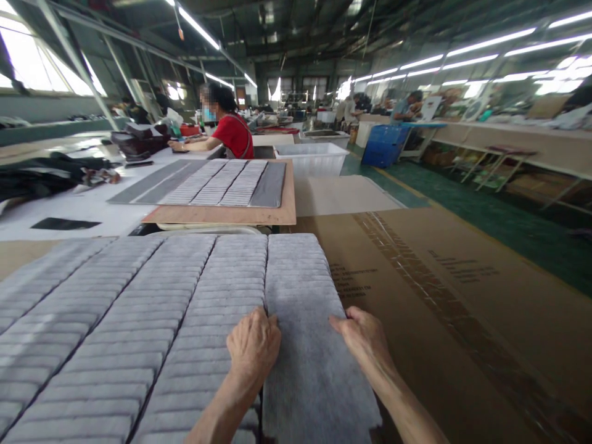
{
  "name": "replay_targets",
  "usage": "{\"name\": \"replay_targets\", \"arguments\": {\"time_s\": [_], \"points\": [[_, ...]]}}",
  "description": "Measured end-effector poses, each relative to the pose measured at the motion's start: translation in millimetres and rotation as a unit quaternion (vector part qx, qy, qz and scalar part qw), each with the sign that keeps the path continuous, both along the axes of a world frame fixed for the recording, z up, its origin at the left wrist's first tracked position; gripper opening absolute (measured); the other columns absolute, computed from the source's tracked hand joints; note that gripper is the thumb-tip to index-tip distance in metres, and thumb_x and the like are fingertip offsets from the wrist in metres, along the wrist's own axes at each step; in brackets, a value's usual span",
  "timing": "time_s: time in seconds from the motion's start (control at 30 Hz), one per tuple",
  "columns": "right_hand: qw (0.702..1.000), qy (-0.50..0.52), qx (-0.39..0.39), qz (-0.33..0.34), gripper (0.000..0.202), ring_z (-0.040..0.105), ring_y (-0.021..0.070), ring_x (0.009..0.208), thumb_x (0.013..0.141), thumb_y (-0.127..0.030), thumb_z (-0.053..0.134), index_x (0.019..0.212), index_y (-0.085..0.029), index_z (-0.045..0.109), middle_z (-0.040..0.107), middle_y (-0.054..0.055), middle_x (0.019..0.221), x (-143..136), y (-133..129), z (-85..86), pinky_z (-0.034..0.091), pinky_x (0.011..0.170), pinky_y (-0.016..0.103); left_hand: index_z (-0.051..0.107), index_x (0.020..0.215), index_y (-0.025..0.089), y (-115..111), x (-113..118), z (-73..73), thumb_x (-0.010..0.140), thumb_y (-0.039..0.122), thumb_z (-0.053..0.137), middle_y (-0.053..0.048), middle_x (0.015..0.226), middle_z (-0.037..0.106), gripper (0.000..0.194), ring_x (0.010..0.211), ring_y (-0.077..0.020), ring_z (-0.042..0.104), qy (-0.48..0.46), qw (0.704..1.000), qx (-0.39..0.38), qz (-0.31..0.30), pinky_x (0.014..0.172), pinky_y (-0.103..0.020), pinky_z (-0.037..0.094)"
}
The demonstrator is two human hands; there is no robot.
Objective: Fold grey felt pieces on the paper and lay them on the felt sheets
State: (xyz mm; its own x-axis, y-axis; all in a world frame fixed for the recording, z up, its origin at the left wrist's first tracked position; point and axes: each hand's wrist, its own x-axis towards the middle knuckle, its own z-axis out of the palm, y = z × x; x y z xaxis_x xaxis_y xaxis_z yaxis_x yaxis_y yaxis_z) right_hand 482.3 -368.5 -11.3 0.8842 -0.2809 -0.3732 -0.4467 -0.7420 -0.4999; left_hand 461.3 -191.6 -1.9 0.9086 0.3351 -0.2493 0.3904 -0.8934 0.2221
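A grey felt-like fabric piece (314, 364) lies at the near end of the rightmost row, over the overlapping pieces behind it. My left hand (255, 344) is closed on its left edge, knuckles up, beside the neighbouring row. On the opposite edge, my right hand (363, 333) pinches the same piece between thumb and fingers. To the left run several long rows of overlapped grey pieces (152, 333), parted by narrow dark gaps. The fingertips of my left hand are partly hidden.
Flattened brown cardboard (444, 296) with tape and print lies to the right. Ahead, a wooden board (222, 214) carries more grey rows. A co-worker in a red top (238, 135) leans over the white table (28, 213). A white bin (314, 157) and blue crate (383, 146) stand beyond.
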Motion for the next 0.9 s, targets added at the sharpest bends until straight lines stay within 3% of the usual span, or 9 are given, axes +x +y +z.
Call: {"name": "replay_targets", "arguments": {"time_s": [0.23, 0.4, 0.53, 0.6, 0.73, 0.8, 0.9], "points": [[0.997, 0.005, -0.072, 0.023, 0.021, 0.052, 0.0122, 0.061, 0.081, -0.037, 0.052, 0.075, -0.017, 0.057, 0.058, 0.000, 0.070, -1.9, 5.8, 8.7, 0.036, 0.056, 0.025, 0.062, 0.083, 0.018, -5.5, -2.3, -3.4, 0.084, 0.032, 0.040, -0.013, 0.084, 0.069, 0.026, 0.082, -0.0298, 0.065, -0.034, 0.999, 0.026, 0.009, 0.065, -0.036, 0.044], [0.991, -0.007, -0.128, 0.040, 0.022, 0.061, 0.0224, 0.077, 0.080, -0.036, 0.050, 0.082, -0.017, 0.060, 0.065, 0.011, 0.083, -3.1, 10.1, 9.7, 0.037, 0.059, 0.029, 0.057, 0.087, 0.015, -14.2, -7.8, -3.1, 0.085, 0.029, 0.040, -0.013, 0.081, 0.067, 0.022, 0.075, -0.0276, 0.065, -0.082, 0.995, 0.060, 0.005, 0.061, -0.035, 0.044], [0.988, -0.016, -0.149, 0.032, 0.024, 0.063, 0.0285, 0.085, 0.080, -0.035, 0.048, 0.089, -0.016, 0.060, 0.066, 0.016, 0.088, -5.9, 14.0, 10.0, 0.039, 0.062, 0.032, 0.054, 0.099, 0.013, -17.8, -15.1, -1.4, 0.086, 0.025, 0.039, -0.013, 0.095, 0.062, 0.023, 0.088, -0.0273, 0.061, -0.130, 0.988, 0.086, -0.016, 0.067, -0.036, 0.046], [0.989, -0.024, -0.146, 0.025, 0.026, 0.063, 0.0294, 0.085, 0.081, -0.036, 0.049, 0.094, -0.016, 0.059, 0.066, 0.015, 0.086, -7.8, 15.2, 9.9, 0.041, 0.063, 0.033, 0.051, 0.114, 0.012, -18.8, -22.8, -6.1, 0.088, 0.023, 0.036, -0.014, 0.110, 0.059, 0.031, 0.099, -0.0273, 0.057, -0.159, 0.981, 0.094, -0.053, 0.078, -0.038, 0.045], [0.989, -0.062, -0.130, 0.021, 0.033, 0.061, 0.0312, 0.093, 0.081, -0.036, 0.050, 0.104, -0.013, 0.056, 0.065, 0.017, 0.095, -11.8, 12.9, 6.9, 0.044, 0.074, 0.037, 0.030, 0.137, 0.010, -21.2, -45.0, -29.9, 0.090, 0.030, 0.035, -0.013, 0.141, 0.039, 0.051, 0.130, -0.0274, 0.034, -0.273, 0.929, 0.093, -0.235, 0.106, -0.043, 0.029], [0.989, -0.092, -0.115, 0.029, 0.041, 0.055, 0.0316, 0.106, 0.082, -0.037, 0.048, 0.112, -0.010, 0.052, 0.059, 0.019, 0.110, -14.1, 9.4, 0.8, 0.043, 0.085, 0.039, 0.024, 0.140, 0.011, -21.0, -53.8, -42.4, 0.088, 0.044, 0.038, -0.012, 0.147, 0.029, 0.064, 0.136, -0.0270, 0.022, -0.288, 0.907, 0.077, -0.296, 0.110, -0.041, 0.024], [0.988, -0.124, -0.071, 0.057, 0.061, 0.045, 0.0285, 0.119, 0.084, -0.045, 0.038, 0.130, -0.005, 0.039, 0.049, 0.019, 0.128, -18.5, 4.4, -16.1, 0.038, 0.097, 0.040, 0.019, 0.143, 0.012, -17.7, -58.8, -53.0, 0.083, 0.061, 0.038, -0.012, 0.149, 0.023, 0.080, 0.137, -0.0275, 0.018, -0.262, 0.907, 0.053, -0.325, 0.109, -0.040, 0.028]]}}
